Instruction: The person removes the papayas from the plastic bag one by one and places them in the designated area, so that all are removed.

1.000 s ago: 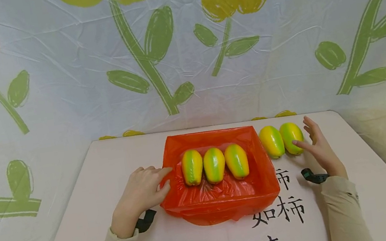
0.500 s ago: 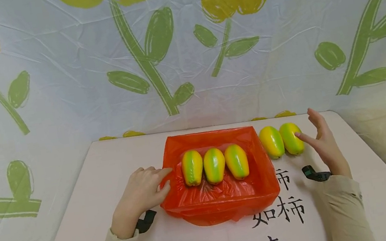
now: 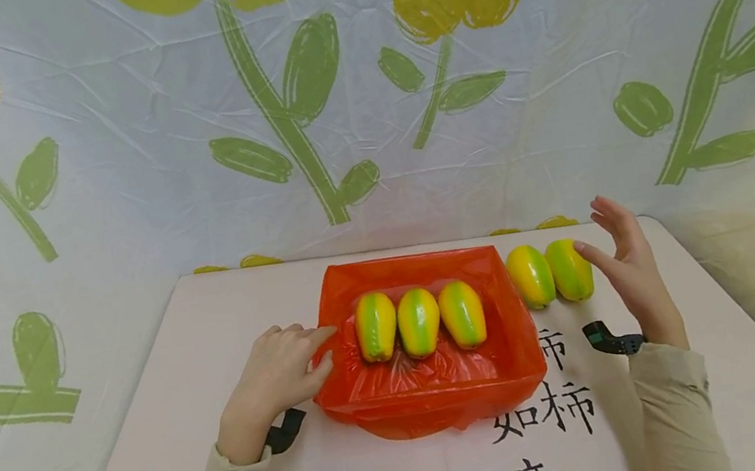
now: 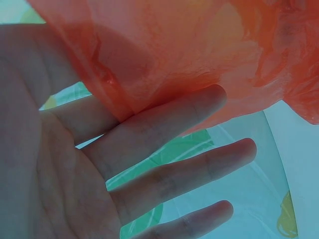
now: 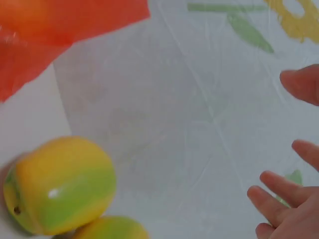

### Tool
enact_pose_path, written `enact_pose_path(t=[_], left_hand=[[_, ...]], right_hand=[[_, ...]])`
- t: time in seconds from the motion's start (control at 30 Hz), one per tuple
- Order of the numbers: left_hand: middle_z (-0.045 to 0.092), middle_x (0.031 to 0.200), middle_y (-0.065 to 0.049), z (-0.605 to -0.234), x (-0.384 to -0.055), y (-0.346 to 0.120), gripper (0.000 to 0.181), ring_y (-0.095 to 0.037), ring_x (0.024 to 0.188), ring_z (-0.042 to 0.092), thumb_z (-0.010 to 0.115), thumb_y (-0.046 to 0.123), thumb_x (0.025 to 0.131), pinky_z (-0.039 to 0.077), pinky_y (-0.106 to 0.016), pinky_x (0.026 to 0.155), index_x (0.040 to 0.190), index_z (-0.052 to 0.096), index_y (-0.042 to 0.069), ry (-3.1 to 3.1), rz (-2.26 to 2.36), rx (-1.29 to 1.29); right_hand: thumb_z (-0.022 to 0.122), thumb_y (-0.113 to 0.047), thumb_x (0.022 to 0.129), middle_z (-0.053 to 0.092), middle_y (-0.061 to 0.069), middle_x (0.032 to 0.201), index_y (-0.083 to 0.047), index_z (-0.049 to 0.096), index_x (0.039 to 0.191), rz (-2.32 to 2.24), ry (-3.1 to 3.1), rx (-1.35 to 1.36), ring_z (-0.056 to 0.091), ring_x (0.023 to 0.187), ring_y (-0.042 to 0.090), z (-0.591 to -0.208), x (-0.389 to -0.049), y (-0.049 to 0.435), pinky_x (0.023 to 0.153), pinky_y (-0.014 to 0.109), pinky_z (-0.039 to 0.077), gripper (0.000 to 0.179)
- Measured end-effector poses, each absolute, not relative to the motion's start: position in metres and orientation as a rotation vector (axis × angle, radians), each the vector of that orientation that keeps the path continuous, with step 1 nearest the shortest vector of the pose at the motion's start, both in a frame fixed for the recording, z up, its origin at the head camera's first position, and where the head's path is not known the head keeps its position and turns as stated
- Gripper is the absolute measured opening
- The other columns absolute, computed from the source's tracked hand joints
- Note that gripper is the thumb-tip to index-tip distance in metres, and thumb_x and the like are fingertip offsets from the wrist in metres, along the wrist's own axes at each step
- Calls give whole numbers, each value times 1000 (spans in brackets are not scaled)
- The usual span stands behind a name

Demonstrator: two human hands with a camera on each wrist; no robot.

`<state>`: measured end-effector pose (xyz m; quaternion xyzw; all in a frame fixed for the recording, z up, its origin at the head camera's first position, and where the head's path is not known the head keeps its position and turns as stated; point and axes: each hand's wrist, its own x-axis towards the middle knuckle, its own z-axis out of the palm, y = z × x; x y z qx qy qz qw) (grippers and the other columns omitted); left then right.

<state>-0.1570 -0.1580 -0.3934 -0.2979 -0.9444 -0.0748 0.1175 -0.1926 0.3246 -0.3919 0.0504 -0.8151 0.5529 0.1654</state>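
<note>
Red plastic this thin calls for light steadying: the left hand (image 3: 277,375), fingers spread at the left wall of the box-shaped bag (image 3: 435,412), should avoid tugging. The right hand (image 3: 637,281), spread beside two papayas (image 3: 571,275) on the worktop (image 3: 248,305), would best cup one's broad middle. Three papayas (image 3: 419,324) inside show glossy, smooth, green-striped ovals; crinkled film lines the bottom.

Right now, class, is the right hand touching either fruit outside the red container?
Apart: the right wrist view shows a gap between right hand and both fruits.
</note>
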Motion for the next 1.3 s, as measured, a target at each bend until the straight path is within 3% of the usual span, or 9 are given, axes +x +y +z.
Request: enact_pose_path(t=[0.2, 0.33, 0.5, 0.63, 0.77, 0.97, 1.3], left_hand=[[75, 95, -5, -393, -157, -158, 34, -21, 74, 63, 64, 23, 85, 46, -32, 63, 114, 73, 9, -2773, -213, -872], [75, 95, -5, -393, -156, -157, 34, -21, 75, 64, 65, 23, 85, 46, -32, 63, 114, 73, 8, -2783, -214, -872], [75, 94, -5, -393, -156, -157, 33, -21, 74, 63, 65, 23, 85, 46, -32, 63, 114, 73, 8, -2782, -220, -875], [75, 92, -5, -393, -156, -157, 33, -21, 72, 63, 65, 23, 85, 46, -32, 63, 113, 74, 8, -2772, -226, -879], [75, 90, -4, -394, -157, -157, 33, -20, 70, 62, 65, 23, 85, 46, -32, 62, 113, 74, 8, -2770, -237, -880], [74, 90, -4, -393, -157, -158, 33, -20, 70, 62, 65, 22, 85, 46, -32, 62, 113, 73, 8, -2782, -238, -878], [75, 91, -4, -392, -157, -157, 32, -20, 70, 63, 65, 23, 85, 46, -32, 62, 112, 74, 8, -2755, -247, -892]], right_hand=[[61, -6, 96, 29, 9, 158, -21, 28, 156, 1528, -2335, 192, 27, 145, 24, -372, -182, 306, 117, 46, 23, 70], [62, -5, 95, 36, 10, 155, -19, 33, 154, 1490, -2350, 253, 33, 141, 24, -362, -176, 296, 118, 46, 20, 67], [62, -11, 96, 52, 12, 142, -12, 50, 145, 1330, -2426, 290, 46, 128, 18, -348, -168, 281, 112, 32, 29, 50], [60, -22, 99, 62, 14, 129, -9, 61, 134, 1224, -2558, 284, 55, 118, 25, -333, -164, 268, 104, 46, 40, 38], [59, -29, 99, 64, 17, 125, -7, 63, 130, 1150, -2696, 317, 57, 114, 37, -318, -165, 256, 97, 65, 39, 38], [60, -30, 98, 66, 16, 122, -4, 64, 126, 1002, -2868, 473, 59, 111, 38, -298, -171, 235, 93, 62, 44, 39], [66, -12, 92, 70, 18, 110, 4, 69, 115, 743, -3037, 814, 64, 100, 36, -291, -190, 196, 87, 51, 52, 29]])
